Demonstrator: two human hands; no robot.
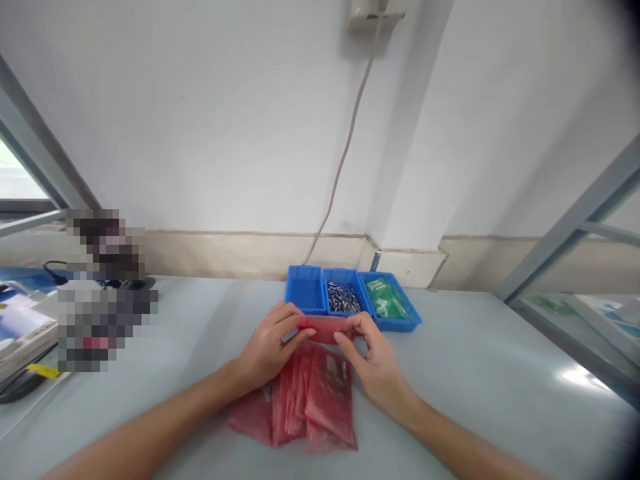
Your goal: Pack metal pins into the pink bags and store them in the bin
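Note:
Between my two hands a red plastic bag (326,328) is stretched sideways, just in front of the blue bins. My left hand (273,343) pinches its left end between thumb and fingers. At the other end, my right hand (369,353) grips it the same way. Below lies a fanned pile of red plastic bags (330,400) on the table; the top one shows something dark inside that I cannot make out.
Three blue bins stand in a row near the wall: a left bin (304,291), a middle one with small metal pieces (343,298), and a right one with green packets (386,299). The grey table (465,360) spreads around them. Papers and cables (30,327) lie far left.

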